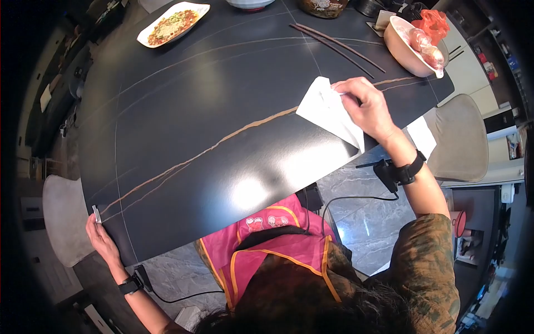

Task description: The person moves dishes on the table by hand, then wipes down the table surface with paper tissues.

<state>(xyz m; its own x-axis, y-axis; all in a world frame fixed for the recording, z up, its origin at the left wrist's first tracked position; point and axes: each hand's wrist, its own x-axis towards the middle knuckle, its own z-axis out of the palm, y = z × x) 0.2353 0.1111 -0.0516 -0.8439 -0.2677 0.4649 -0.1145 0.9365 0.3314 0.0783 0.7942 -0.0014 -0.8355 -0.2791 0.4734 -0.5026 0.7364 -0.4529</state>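
Note:
My right hand [367,106] is closed on a white paper napkin [332,114], pinching its upper right part. The napkin spreads over the near right part of the black tabletop [222,100], one corner pointing down at the table's edge. At the tabletop's left end, my left hand [102,240] is beside the edge. Its fingers hold a small pale strip [96,214] that stands up at the fingertips; what it is made of I cannot tell. Both wrists wear black straps with cabled devices.
A white dish of food [173,24] sits at the far left. Two dark chopsticks [337,49] lie near a pale bowl [409,49] with wrapped items and a red plastic bag [432,25]. Chairs stand by the left [62,220] and right [460,139] ends.

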